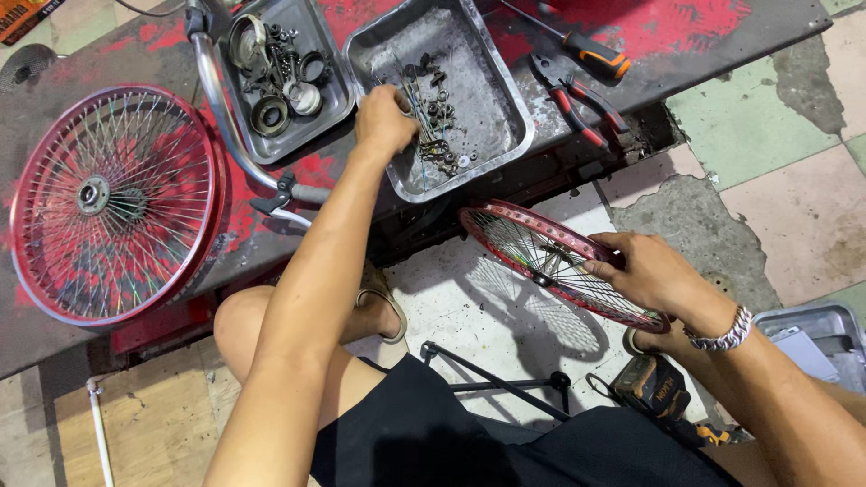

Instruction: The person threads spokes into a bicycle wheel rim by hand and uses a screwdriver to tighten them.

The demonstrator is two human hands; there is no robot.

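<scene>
Two hands — left hand (383, 122) fingers pinching thin spokes (417, 108) in dented tray (505, 99), right hand (649, 271) gripping red rim (505, 221).

Worn red-painted table (631, 54), seen from my feed.
On it I saw a spoked wheel (108, 203), two metal trays (505, 117), pliers (577, 104), a screwdriver (591, 52) and a handlebar (230, 126).

We cannot see the fingertips of the left hand (383, 120); they are curled down among the small parts in the near metal tray (505, 144), which are too tiny to identify. The right hand (651, 271) covers part of the red wheel rim (523, 224). The far-right tray (834, 325) is cut by the frame's edge, as is the tabletop (54, 307).
</scene>
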